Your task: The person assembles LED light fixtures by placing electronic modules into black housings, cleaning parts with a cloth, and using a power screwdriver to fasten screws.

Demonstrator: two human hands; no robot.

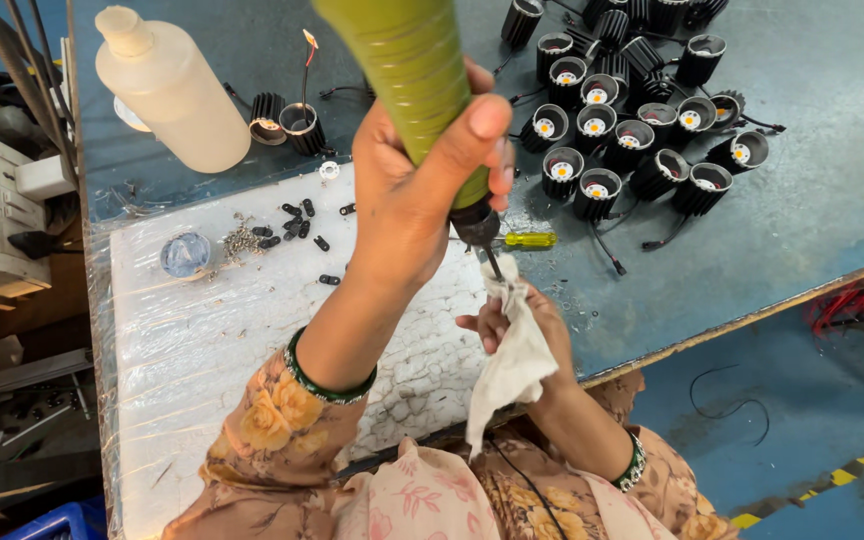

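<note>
Head view from above: a green-handled power screwdriver [414,70] is gripped upright in the left hand [417,190], fingers wrapped round the barrel and the thumb pressed along its side, so that the dark chuck and thin bit [490,258] are pointed straight down over the work. Just under the bit, a white cloth [512,365] is bunched in the right hand [512,320], whose fingers are closed around it; whatever small part is wrapped inside cannot be made out, but the cloth appears to be used as a pad, so the piece can be held steady and clean while the bit is set on it. Both hands are kept at the near edge of the blue-grey workbench [832,150], close to the body, where the tool's weight seems easiest to control. A white foam sheet under clear film [212,340] is laid on the left part of the bench, probably as a soft surface; small black clips [297,225] and a little heap of screws [240,238] are scattered on it within reach of the left hand. A cluster of black finned lamp housings [632,130] with pale round centres is gathered farther back on the right, well apart from the hands. A small yellow-handled screwdriver [527,240] lies just behind the bit, and a pale plastic bottle [172,90] lies at the far left.
</note>
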